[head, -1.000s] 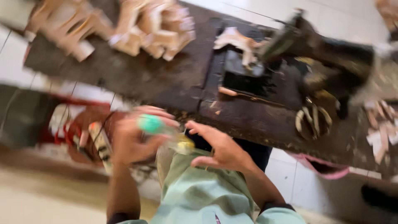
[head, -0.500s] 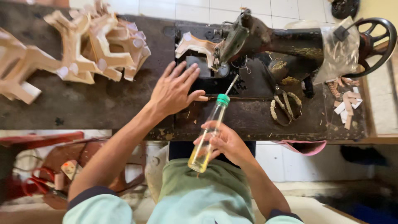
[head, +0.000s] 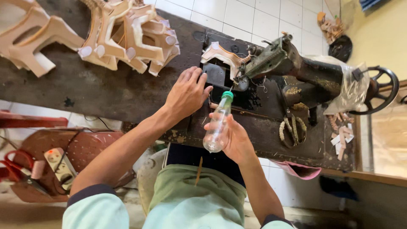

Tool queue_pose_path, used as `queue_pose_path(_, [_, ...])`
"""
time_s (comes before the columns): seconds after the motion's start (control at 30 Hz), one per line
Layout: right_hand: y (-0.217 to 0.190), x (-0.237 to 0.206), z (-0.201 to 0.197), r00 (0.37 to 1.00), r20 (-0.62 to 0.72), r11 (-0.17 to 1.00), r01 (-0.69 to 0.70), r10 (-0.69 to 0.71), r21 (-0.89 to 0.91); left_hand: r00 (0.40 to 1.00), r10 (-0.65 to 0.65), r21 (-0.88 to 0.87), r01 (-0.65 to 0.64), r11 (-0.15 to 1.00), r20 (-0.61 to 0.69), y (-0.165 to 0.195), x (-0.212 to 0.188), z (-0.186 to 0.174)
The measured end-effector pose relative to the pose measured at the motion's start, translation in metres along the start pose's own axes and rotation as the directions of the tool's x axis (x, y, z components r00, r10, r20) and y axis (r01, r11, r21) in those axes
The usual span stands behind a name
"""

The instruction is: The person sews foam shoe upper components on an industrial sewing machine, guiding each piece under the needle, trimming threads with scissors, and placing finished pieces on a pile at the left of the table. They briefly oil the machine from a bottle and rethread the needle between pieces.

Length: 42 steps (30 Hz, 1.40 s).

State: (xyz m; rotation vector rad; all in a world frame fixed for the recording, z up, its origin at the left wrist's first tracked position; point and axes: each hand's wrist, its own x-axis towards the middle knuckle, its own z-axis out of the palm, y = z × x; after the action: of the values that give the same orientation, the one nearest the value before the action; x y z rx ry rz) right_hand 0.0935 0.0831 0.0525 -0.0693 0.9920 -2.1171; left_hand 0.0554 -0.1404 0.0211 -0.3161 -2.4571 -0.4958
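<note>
Your clear plastic bottle (head: 217, 125) with a green cap tilts cap-first toward the sewing machine, nearly empty, gripped around its lower half.

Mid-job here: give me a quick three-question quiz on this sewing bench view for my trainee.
1. True or false: the right hand holds a clear plastic bottle with a green cap.
2. Where does the left hand rest? A) on the dark worn wooden tabletop beside the old black sewing machine B) on the rusty scissors
3. Fill in: the stack of tan cut leather pieces lies at the table's far ____ side.

Key: 1 true; 2 A; 3 left.
</note>
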Motion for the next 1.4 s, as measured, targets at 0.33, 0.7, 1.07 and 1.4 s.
queue_pose_path(0.33, [0.001, -0.004, 0.003, 0.999, 0.041, 0.997, 0.015, -0.012, -0.08, 1.0, 0.002, 0.003, -0.002, 1.0, -0.001, -0.006, -0.004, 0.003])
queue_pose_path(0.7, [0.01, -0.007, -0.014, 0.996, 0.084, 1.0, -0.01, 0.012, -0.024, 1.0, 0.007, -0.029, -0.006, 1.0, 0.022, -0.006, -0.002, 0.005])
queue_pose_path(1.07, [0.028, -0.023, 0.079, 0.927, 0.222, 0.31, 0.316, -0.302, -0.897, 0.988, -0.087, -0.735, 0.153, 0.66, 0.128, 0.003, -0.057, -0.097])
queue_pose_path(1.4, [0.068, 0.033, 0.088, 0.812, 0.507, -0.043, 0.519, -0.289, -0.854, 0.372, -0.892, -0.554, 0.699, 0.452, -0.258, -0.012, -0.275, -0.195])
